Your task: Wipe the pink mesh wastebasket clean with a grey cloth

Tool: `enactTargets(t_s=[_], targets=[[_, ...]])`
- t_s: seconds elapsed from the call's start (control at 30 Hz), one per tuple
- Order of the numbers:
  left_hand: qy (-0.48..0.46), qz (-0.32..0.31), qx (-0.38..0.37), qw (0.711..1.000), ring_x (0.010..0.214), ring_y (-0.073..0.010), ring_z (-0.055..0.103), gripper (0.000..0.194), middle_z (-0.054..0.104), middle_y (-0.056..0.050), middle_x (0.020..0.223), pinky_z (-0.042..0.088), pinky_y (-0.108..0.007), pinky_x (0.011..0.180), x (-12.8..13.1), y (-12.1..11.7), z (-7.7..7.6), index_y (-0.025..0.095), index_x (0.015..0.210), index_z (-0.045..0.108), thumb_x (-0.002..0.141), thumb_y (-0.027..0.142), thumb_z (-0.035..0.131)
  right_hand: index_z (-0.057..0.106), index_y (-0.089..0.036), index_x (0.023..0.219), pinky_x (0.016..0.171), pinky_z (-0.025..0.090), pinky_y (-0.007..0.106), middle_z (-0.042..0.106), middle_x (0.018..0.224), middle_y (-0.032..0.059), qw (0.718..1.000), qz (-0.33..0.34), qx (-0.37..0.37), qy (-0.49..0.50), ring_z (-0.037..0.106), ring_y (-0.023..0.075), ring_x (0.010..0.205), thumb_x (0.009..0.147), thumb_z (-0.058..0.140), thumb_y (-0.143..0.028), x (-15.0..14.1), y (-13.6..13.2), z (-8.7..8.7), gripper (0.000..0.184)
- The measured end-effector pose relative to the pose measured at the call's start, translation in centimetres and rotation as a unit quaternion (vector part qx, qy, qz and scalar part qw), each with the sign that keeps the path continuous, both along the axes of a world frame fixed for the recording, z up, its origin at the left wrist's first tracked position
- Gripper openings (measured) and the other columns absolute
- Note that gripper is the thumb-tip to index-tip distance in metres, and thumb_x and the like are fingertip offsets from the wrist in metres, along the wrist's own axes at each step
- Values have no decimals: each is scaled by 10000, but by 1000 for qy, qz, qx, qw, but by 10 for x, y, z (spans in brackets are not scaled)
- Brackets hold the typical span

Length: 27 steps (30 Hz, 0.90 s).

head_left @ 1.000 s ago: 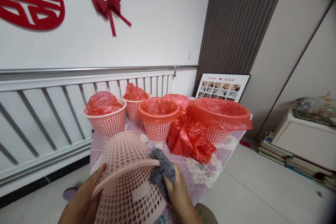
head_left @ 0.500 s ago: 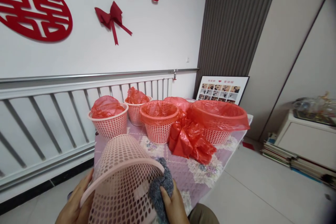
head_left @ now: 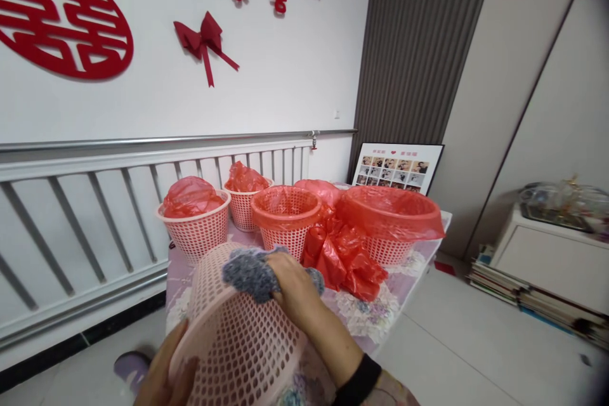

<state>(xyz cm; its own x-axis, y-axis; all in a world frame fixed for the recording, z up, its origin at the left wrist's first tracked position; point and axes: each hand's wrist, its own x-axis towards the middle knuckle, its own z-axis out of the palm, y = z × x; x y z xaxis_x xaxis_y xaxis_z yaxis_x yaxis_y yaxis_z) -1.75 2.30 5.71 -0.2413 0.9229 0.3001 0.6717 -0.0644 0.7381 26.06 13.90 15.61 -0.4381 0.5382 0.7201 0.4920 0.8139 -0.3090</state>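
Note:
A pink perforated plastic basket (head_left: pixel 247 336) lies tipped on the near side of the table, its mouth towards me. My left hand (head_left: pixel 166 365) grips its rim at the lower left, thumb inside and fingers outside. Over the upper rim, my right hand (head_left: pixel 290 282) presses a grey-blue fluffy cloth (head_left: pixel 254 273) against the outer wall. Behind it stands a basket lined with a red plastic bag (head_left: pixel 285 206). Crumpled red plastic bags (head_left: pixel 345 260) lie to the right of that one.
Two more baskets (head_left: pixel 197 231) (head_left: pixel 242 206) holding red bags stand at the back left, by a white radiator (head_left: pixel 137 196). A wide red-lined basket (head_left: pixel 390 247) is at the right of the flowered tablecloth (head_left: pixel 366 311). A photo board (head_left: pixel 399 168) leans behind; a white cabinet (head_left: pixel 547 254) stands at right.
My right hand has moved the cloth up and left, from the rim's right side onto the basket's upper outside. The basket has shifted slightly right, with my left hand still on its rim.

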Motion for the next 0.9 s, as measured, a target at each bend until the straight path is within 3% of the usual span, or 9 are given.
enactTargets(t_s=[0.13, 0.23, 0.37, 0.53, 0.9], targets=[[56, -10, 81, 995, 1359, -253, 517, 554, 554, -113, 1468, 365, -456, 1158, -11, 20, 31, 194, 1376, 525, 894, 464, 475, 607, -226, 1088, 941, 496, 433, 694, 1158, 74, 999, -14, 13, -27, 619, 254, 1078, 841, 621, -176, -30, -14, 2, 252], [92, -36, 105, 990, 1273, -236, 594, 496, 629, -95, 1385, 439, -417, 1085, -6, 24, 41, 194, 1282, 623, 899, 454, 445, 593, -228, 1118, 920, 501, 439, 689, 1158, 80, 999, -39, 9, 9, 623, 272, 1069, 828, 640, -196, -27, -13, -9, 295], [116, -20, 107, 987, 1216, -236, 635, 514, 646, -95, 1351, 479, -427, 1021, 0, 18, 40, 174, 1293, 617, 896, 452, 446, 583, -205, 1095, 868, 531, 415, 685, 1069, 98, 995, -60, -29, 77, 645, 264, 1008, 815, 600, -170, 0, -4, -41, 283], [119, -30, 94, 988, 1229, -227, 626, 513, 628, -58, 1374, 474, -430, 1019, 0, 12, 38, 217, 1318, 599, 883, 460, 473, 573, -206, 987, 738, 557, 363, 676, 899, 65, 967, -135, -140, 167, 683, 237, 839, 827, 531, -212, 28, -7, -90, 166], [24, 4, 22, 999, 1336, -228, 544, 622, 575, -31, 1450, 349, -465, 1145, -7, 7, 32, 261, 1370, 552, 845, 584, 469, 616, -185, 1063, 836, 589, 403, 754, 1000, 117, 897, -216, -251, 294, 727, 272, 934, 844, 548, -378, 23, -36, -157, 300]])
